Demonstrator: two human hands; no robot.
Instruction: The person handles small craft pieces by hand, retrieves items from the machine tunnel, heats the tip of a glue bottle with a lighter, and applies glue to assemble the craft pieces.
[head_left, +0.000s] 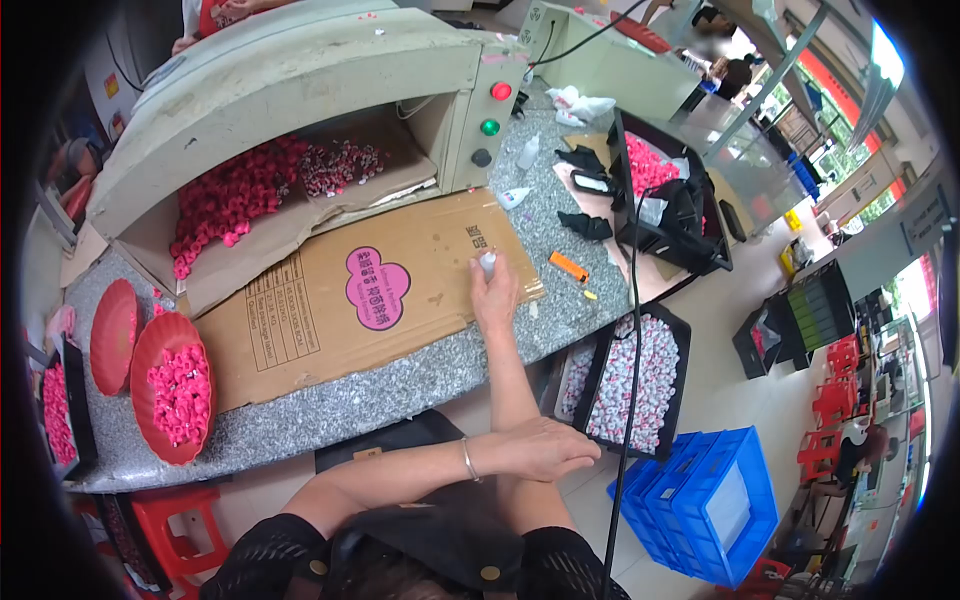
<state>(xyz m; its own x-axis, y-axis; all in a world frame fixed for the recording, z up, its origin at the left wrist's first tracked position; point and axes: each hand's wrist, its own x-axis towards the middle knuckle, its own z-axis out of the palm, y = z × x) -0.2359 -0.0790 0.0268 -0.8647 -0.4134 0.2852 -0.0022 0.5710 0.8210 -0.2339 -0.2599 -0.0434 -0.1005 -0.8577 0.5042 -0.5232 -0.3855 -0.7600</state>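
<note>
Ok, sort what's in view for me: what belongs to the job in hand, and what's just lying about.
Seems to belong:
- small white object in the right hand
- cardboard sheet under that hand
- probably the pink pieces at far left

Seems just lying about:
- orange item
- white plastic bag
- blue crates on the floor

The person wears a black top (565,575) with short sleeves (262,560) in an openwork knit with small slits. Over it is a black apron (425,540) with a round, brass-coloured button (318,568) on each side. A slim, silver-toned bangle (470,460) circles the wrist of the left hand (550,448).
</note>
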